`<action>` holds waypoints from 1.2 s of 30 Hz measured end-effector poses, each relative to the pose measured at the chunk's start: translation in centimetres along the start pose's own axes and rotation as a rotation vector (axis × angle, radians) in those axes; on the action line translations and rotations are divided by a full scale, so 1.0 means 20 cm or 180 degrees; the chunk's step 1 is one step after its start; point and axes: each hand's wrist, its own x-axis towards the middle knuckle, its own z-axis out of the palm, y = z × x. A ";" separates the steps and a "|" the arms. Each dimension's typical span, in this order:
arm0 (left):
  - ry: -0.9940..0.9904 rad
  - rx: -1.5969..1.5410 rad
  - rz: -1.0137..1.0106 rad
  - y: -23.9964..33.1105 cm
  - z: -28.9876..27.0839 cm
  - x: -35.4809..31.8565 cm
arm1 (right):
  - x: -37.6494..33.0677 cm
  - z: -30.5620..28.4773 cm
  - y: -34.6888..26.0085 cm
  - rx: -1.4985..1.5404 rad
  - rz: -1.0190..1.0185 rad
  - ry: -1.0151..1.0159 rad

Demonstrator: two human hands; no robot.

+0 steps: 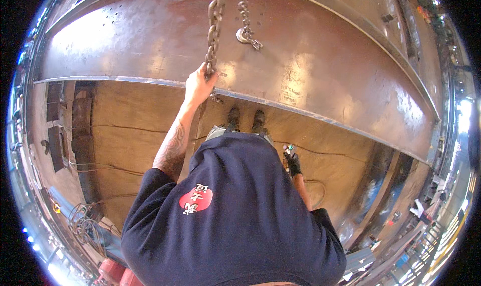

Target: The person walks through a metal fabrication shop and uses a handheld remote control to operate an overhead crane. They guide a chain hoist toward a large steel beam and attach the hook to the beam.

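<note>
My bare left hand (pixel 199 84) is closed around a heavy steel chain (pixel 214 28) that hangs down from the top of the view. A short chain end (pixel 215 95) shows below the fist. My right hand (pixel 292 164), in a black glove, is low at my right side, its fingers curled round a small object with coloured spots (pixel 289 148). That object is too small to name. Right of the held chain hangs a second chain (pixel 243 3) with a metal hook (pixel 244 35). Both chains hang in front of a large brown steel beam (pixel 165 40).
The beam spans the view ahead, its near edge (pixel 280 102) just beyond my shoes (pixel 258 118). Thin cables (pixel 130 128) cross the brown floor (pixel 135 150). Coiled cable (pixel 87 223) lies at the lower left, near a red object (pixel 111 271). Dark steel pieces (pixel 85 120) stand left.
</note>
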 end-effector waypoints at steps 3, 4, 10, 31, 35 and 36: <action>-0.0045 0.0505 -0.0007 -0.24 0.03 -0.01 | -0.07 -0.01 -0.25 0.0343 -0.0021 0.0052; 0.0019 0.0516 0.0031 -0.30 0.04 -0.02 | -0.05 -0.04 -0.26 0.0194 -0.0103 0.0144; -0.0420 0.0206 -0.0107 -0.34 0.03 -0.14 | 0.00 -0.02 -0.22 -0.0433 -0.0463 0.0113; -0.0449 -0.0205 -0.0325 -0.62 0.14 -0.24 | 0.04 -0.03 -0.35 -0.0120 -0.0266 0.0103; 0.0003 -0.0654 -0.0251 -0.70 0.14 -0.04 | 0.01 -0.04 -0.40 -0.0146 -0.0528 -0.0048; 0.0036 -0.0814 -0.0453 -0.73 0.11 0.00 | -0.01 -0.06 -0.46 0.0012 -0.0205 -0.0076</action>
